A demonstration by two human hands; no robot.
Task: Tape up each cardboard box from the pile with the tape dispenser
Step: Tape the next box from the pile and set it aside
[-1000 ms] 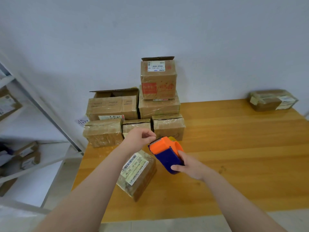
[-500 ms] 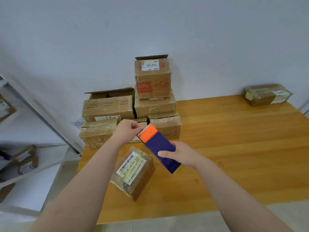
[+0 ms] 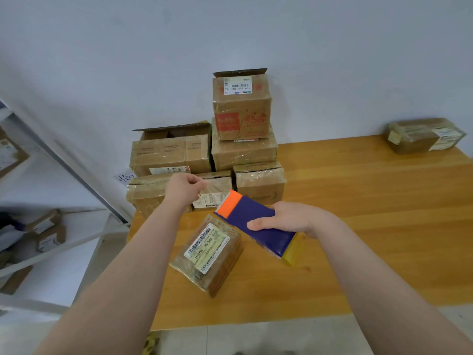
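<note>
Mid-frame, the right hand [image 3: 297, 220] is gripping the tape dispenser [image 3: 252, 217]; the left hand [image 3: 183, 189] is curling its fingers tight, contents unclear.

- Wooden bench [image 3: 358, 201], orange-brown, fills the middle and right of the frame.
- Pale wall [image 3: 230, 34] across the top.
- White shelf rack [image 3: 76, 170] at the left edge.
- Grey tiled floor [image 3: 256, 339] along the bottom.

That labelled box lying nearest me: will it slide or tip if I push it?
The labelled box looks low and flat, so it probably slides, not tips. Its glossy tape wrap may be slippery on the wooden table.
</note>
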